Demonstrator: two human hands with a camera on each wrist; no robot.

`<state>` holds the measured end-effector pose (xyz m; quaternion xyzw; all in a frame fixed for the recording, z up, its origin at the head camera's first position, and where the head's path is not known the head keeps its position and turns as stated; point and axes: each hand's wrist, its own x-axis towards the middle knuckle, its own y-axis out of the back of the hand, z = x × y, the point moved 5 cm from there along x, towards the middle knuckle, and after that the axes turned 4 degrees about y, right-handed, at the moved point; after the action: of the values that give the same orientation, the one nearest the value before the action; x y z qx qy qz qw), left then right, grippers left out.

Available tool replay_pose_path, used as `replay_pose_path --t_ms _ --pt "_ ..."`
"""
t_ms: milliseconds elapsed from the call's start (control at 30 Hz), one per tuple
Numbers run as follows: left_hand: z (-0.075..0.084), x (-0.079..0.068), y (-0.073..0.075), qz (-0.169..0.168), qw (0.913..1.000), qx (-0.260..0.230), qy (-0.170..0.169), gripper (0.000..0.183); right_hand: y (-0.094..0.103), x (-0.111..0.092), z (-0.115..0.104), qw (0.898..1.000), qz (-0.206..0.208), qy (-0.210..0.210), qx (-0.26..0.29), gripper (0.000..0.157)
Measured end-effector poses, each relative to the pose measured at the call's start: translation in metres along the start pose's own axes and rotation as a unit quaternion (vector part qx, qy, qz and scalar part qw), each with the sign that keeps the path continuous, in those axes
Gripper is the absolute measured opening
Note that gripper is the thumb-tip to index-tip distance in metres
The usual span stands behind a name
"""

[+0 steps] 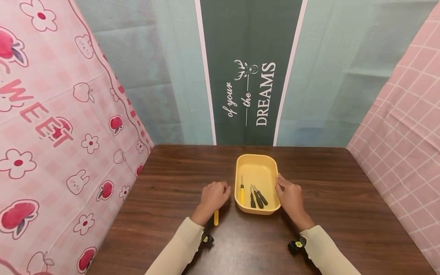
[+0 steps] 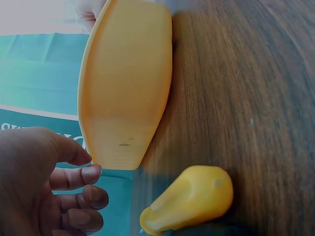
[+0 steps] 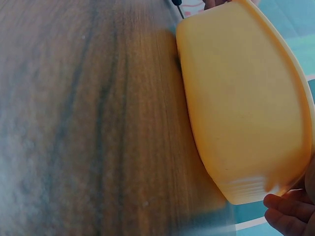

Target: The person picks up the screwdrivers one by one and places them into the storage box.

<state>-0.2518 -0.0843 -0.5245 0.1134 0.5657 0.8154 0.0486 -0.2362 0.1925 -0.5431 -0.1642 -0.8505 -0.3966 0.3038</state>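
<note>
A yellow plastic tray [image 1: 256, 211] stands on the table with its long side pointing away from me. Inside lie a screwdriver with a yellow handle [image 1: 242, 194] and three small black-handled screwdrivers [image 1: 258, 199]. My right hand [image 1: 290, 196] grips the tray's right rim, thumb and fingers at its edge. Just left of the tray is my left hand [image 1: 214, 196], fingers loosely bent and holding nothing; in the left wrist view its fingertips [image 2: 92, 172] come close to the tray's rim. Another yellow handle [image 1: 216, 217] lies on the table below the left hand, partly hidden by it.
The dark wooden table [image 1: 330, 179] runs back to a green and teal curtain [image 1: 247, 46] with white lettering. Pink patterned cloth [image 1: 68, 152] hangs on the left, pink checked cloth [image 1: 405, 133] on the right. A small dark wrist camera [image 1: 295, 246] sits at the right sleeve.
</note>
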Motion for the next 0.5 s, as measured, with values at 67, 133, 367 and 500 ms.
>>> replay_pose_path --t_ms 67,133,367,500 --pt "-0.0004 -0.0008 0.0011 0.001 1.0 0.001 0.001 0.027 0.0002 0.0001 -0.0003 1.0 -0.001 -0.001 0.0 0.023" --pt "-0.0013 -0.0016 0.0009 0.002 1.0 0.003 0.0 0.026 0.0005 0.0002 -0.0011 1.0 -0.001 0.0 -0.002 0.023" --pt "-0.0031 -0.0034 -0.0022 -0.003 1.0 0.0 0.004 0.027 0.0007 0.0008 -0.0005 1.0 -0.014 -0.005 0.002 0.024" --pt "-0.0037 -0.0034 -0.0019 0.0 1.0 0.0 0.005 0.027 0.0007 0.0029 0.001 1.0 -0.017 -0.01 0.001 0.024"
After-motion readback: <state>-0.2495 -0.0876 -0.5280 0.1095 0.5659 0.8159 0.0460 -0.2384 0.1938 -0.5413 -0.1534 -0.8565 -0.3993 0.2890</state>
